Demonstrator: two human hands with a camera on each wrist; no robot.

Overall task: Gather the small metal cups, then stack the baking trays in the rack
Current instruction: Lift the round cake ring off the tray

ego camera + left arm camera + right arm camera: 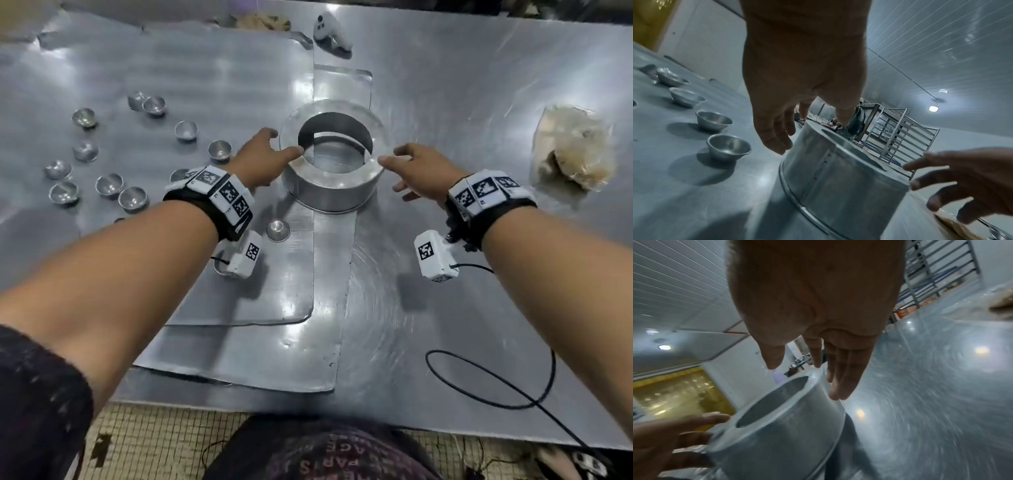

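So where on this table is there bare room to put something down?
Bare tabletop lies right of the round tin, up to the plastic bag. Nearer, between the trays' edge and the looped cable, is also free. Left is crowded with small cups.

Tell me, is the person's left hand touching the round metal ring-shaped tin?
Touching. In the head view the left hand's thumb lies on the round metal ring-shaped tin's flat top rim.

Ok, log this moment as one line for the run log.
phase: reaching | left hand: open at round metal tin | right hand: open opposite | small metal cups: scattered on tray
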